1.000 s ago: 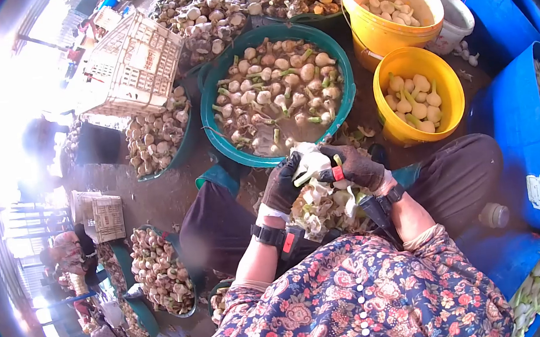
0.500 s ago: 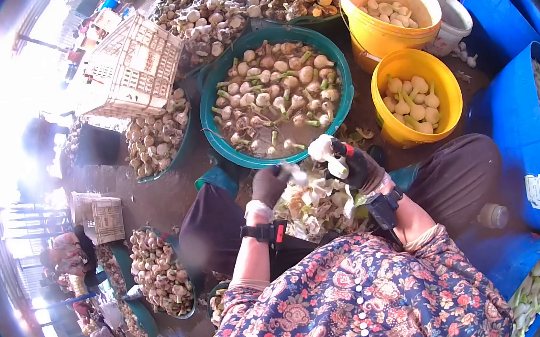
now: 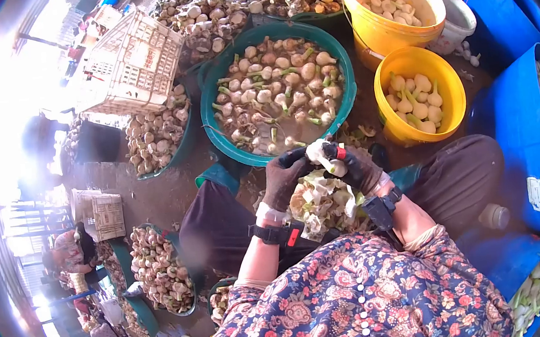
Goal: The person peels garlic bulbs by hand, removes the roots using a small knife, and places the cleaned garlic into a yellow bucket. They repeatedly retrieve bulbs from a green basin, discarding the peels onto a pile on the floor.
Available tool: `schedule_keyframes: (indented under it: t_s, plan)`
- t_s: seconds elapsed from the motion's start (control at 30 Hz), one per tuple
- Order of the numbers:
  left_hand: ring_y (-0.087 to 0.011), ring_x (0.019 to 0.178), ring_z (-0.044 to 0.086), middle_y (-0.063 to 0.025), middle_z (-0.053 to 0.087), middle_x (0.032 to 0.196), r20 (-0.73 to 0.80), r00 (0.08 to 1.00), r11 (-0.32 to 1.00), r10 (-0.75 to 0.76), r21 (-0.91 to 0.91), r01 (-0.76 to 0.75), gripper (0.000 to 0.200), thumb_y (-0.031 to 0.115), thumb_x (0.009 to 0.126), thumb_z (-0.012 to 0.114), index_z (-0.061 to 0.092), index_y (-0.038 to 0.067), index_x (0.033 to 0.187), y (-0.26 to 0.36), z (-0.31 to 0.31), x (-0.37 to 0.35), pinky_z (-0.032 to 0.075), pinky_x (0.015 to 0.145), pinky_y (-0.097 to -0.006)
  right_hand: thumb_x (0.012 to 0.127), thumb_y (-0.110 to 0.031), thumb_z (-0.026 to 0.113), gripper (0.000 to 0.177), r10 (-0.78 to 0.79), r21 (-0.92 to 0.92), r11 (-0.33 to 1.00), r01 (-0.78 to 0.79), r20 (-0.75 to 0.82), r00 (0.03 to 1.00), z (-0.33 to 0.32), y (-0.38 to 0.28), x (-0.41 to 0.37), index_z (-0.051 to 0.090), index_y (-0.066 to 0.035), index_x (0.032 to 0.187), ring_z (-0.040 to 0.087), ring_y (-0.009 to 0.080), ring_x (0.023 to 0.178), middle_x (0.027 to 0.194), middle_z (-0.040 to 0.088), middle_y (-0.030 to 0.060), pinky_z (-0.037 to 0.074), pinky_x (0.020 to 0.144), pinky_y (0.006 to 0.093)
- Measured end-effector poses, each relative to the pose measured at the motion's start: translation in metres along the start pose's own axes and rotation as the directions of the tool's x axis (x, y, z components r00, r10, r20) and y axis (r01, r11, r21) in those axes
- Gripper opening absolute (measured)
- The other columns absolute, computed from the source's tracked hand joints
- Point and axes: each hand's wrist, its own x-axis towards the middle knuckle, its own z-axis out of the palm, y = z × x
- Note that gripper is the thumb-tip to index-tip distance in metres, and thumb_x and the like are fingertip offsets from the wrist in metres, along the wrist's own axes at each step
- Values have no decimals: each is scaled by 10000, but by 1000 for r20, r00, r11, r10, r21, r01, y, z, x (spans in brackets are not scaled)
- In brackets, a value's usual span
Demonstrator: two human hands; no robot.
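Observation:
My right hand (image 3: pixel 360 171), in a dark glove with a red band at one finger, is closed round white garlic bulbs (image 3: pixel 318 152). At least two rounded white parts show between its fingers. My left hand (image 3: pixel 285 179), gloved too, has its fingertips pressed against the same garlic from the left. Beneath both hands a heap of pale garlic peelings (image 3: pixel 319 206) lies between my legs. Just beyond stands a green tub (image 3: pixel 209 119) of unpeeled garlic in murky water. To the right a yellow bucket (image 3: pixel 455 98) holds clean white garlic bulbs.
Behind that bucket is a larger yellow bucket (image 3: pixel 360 20) with more white bulbs. Blue bins (image 3: pixel 518 144) line the right side. On the left are a white crate (image 3: pixel 143 64), another crate (image 3: pixel 107 216) and garlic heaps (image 3: pixel 161 270). A person (image 3: pixel 73 252) is at far left.
My left hand has moved up and right from over the peelings to the garlic, and the blurred white scrap at its fingers is gone. My right hand keeps its hold.

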Motion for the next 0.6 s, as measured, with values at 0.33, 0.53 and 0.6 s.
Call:
schedule_keyframes:
  t_s: [0.33,0.53,0.6]
  plan:
    - [-87,775,600,-74,669,896,-160,980,957,118,282,-69,338,61,770,691,607,-39,1082,-16,6,3,491,712,-229,853,-273,629,286,280,141,956,-258,-167,945,3,21,2,642,-30,1004,543,71,836,933,620,-13,429,739,228]
    - [-97,721,608,-64,668,839,-209,953,769,217,639,-35,258,73,753,672,638,-31,987,-33,-8,12,492,680,-223,883,-256,574,277,214,681,717,-151,-8,977,7,15,-6,607,-26,1035,528,73,822,953,602,-13,423,738,218]
    - [-92,699,601,-57,665,795,-223,964,671,147,738,68,213,92,766,640,647,-33,939,-36,-14,11,492,665,-233,915,-313,508,316,-48,31,998,50,-71,996,2,15,0,600,-36,1035,516,74,825,936,581,-17,413,750,210]
